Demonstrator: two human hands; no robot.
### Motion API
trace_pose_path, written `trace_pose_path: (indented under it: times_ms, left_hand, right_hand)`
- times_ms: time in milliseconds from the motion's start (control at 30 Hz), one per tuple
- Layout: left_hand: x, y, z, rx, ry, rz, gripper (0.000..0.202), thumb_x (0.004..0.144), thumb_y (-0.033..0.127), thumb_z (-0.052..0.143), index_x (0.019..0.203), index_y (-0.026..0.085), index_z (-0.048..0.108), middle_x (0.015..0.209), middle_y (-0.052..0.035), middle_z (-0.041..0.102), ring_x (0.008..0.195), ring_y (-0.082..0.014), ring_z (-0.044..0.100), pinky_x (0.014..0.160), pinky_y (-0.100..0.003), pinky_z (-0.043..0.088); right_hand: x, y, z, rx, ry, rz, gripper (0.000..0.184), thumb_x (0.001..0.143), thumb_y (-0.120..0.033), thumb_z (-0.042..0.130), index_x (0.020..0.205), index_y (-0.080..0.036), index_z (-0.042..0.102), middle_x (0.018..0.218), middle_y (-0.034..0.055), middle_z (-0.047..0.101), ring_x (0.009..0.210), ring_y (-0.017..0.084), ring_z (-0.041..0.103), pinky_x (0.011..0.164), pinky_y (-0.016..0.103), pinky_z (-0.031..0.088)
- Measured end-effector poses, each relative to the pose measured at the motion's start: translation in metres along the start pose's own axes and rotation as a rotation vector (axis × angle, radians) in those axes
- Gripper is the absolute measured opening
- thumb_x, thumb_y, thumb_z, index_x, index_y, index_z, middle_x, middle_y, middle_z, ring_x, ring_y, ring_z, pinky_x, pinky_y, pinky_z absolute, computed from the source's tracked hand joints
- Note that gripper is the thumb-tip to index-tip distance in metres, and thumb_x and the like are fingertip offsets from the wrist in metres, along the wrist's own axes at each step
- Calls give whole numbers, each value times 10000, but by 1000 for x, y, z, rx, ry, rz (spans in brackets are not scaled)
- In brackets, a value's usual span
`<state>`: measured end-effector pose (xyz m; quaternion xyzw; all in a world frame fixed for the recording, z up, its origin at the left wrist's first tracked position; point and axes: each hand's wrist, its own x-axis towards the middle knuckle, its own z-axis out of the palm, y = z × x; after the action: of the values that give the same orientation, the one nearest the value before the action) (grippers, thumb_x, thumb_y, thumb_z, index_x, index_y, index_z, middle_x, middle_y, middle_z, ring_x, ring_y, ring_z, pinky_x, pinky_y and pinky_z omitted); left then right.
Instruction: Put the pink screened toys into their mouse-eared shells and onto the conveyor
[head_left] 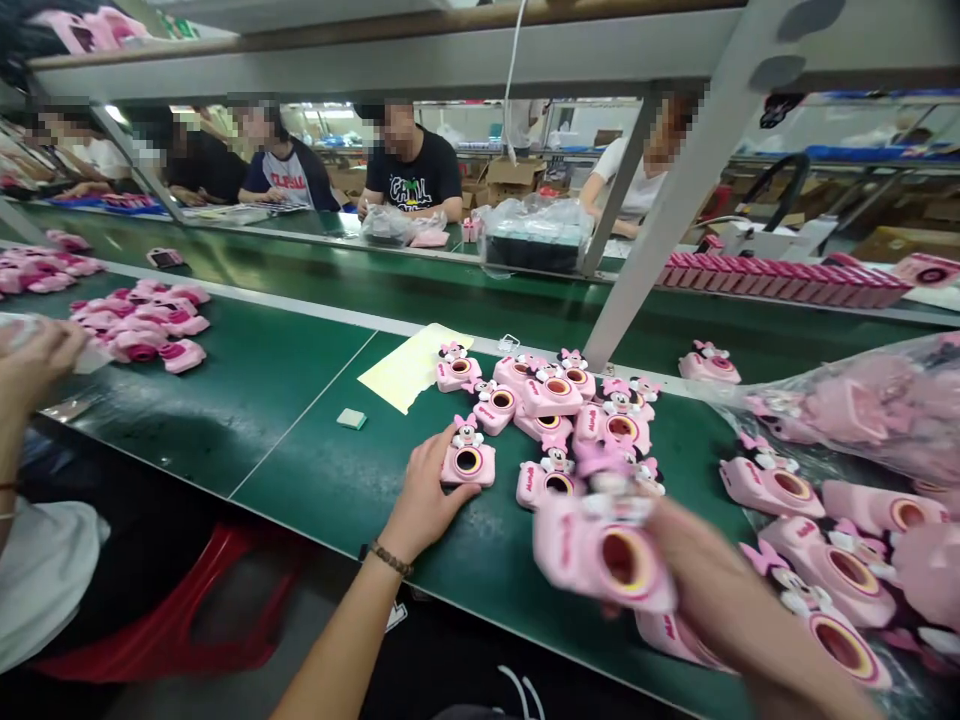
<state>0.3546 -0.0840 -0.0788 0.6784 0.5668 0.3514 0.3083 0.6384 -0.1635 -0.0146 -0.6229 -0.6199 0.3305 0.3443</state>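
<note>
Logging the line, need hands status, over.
Left hand holds camera. Right hand holds second camera, blurred. Other cameras crowd the table beyond.

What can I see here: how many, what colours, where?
Left held toy camera: one, pink, centre
Right held toy camera: one, pink, right of centre
Loose toy cameras: over ten, pink, centre to right
Plastic bag: one, clear, right, holding pink parts
Heaps of parts: two, pink, left
Paper sheet: one, yellow, centre
Small block: one, pale green, left of centre
Worktable: one, green, foreground
Belt-like strip: one, green, behind worktable
Row of pieces: one, pink, upper right
Cardboard boxes: several, brown, background
Metal frame: one, grey, overhead
Plastic seat: one, red, lower left
Co-workers: several, variously dressed, background and left
Bracelet: one, brown, left wrist
Left hand: one, bare, centre
Right hand: one, bare, right of centre
</note>
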Motion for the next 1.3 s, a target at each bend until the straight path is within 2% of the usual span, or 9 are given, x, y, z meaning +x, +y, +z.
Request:
trace_pose_path:
  times_ms: [100, 200, 333, 500, 667, 833, 967, 1100, 1300]
  left_hand:
    - [-1, -9, -7, -97, 52, -38, 777, 789, 363, 721, 1467, 250, 359, 1476, -124, 481, 1382, -292, 433, 1155, -522, 376]
    - [-15, -17, -16, -196, 112, -108, 598, 898, 420, 566, 1428, 224, 369, 1393, -150, 545, 1286, -248, 553, 1047, -440, 498]
    - [-52, -13, -19, -233, 193, -179, 535, 918, 499, 523, 1367, 234, 401, 1318, -142, 574, 1185, -244, 601, 982, -435, 518]
    - [-80, 5, 0, 170, -127, 77, 914, 703, 579, 779, 1463, 293, 359, 1372, -106, 561, 1291, -338, 468, 1092, -539, 349]
    - [-75, 6, 15, 407, -59, 128, 635, 761, 583, 723, 1269, 252, 533, 1256, -75, 630, 1209, -312, 509, 1013, -461, 362]
    - [-77, 2, 16, 467, -20, 169, 748, 773, 608, 698, 1371, 239, 440, 1293, -85, 604, 1212, -303, 504, 1012, -443, 360]
    - [-80, 1, 15, 478, -18, 200, 774, 799, 595, 678, 1419, 236, 385, 1315, -87, 593, 1226, -288, 500, 1023, -434, 367]
    - [-81, 1, 15, 467, -12, 203, 738, 819, 579, 664, 1414, 239, 389, 1329, -89, 585, 1240, -281, 498, 1034, -435, 383]
    - [-83, 1, 13, 433, 22, 196, 803, 820, 559, 673, 1458, 224, 320, 1380, -118, 543, 1263, -291, 497, 1050, -457, 401]
  right_hand:
    - [11, -14, 79, 159, -271, -25, 448, 1000, -556, 399, 960, -199, 668, 872, 58, 700, 781, 218, 661, 696, 341, 545]
    - [14, -15, 117, 3, -151, 1, 398, 1010, -481, 383, 1017, -187, 651, 979, 99, 709, 903, 261, 665, 818, 395, 527]
    - [-13, -12, 94, -213, -43, -21, 374, 1012, -382, 362, 1224, -191, 603, 1220, 144, 666, 1080, 315, 647, 932, 464, 494]
    - [-65, 24, 17, -465, 228, -51, 306, 952, -476, 509, 1133, -260, 629, 1112, 120, 688, 1030, 333, 647, 902, 493, 504]
    - [-88, 87, -21, -734, 114, -140, 529, 905, -446, 553, 1387, -237, 497, 1323, 171, 540, 1156, 374, 585, 939, 538, 508]
    - [-89, 78, -12, -641, 45, -176, 528, 927, -356, 562, 1435, -278, 439, 1391, 147, 465, 1231, 328, 550, 958, 467, 538]
    - [-81, 48, 24, -473, 67, -300, 574, 945, -309, 582, 1488, -314, 396, 1442, 143, 417, 1215, 298, 554, 917, 414, 564]
    - [-62, 47, 62, -458, 57, -388, 589, 928, -234, 602, 1489, -285, 429, 1418, 166, 443, 1254, 338, 510, 964, 479, 538]
    - [-63, 54, 57, -406, 2, -327, 667, 897, -277, 663, 1507, -324, 397, 1446, 132, 461, 1287, 335, 488, 1029, 520, 491]
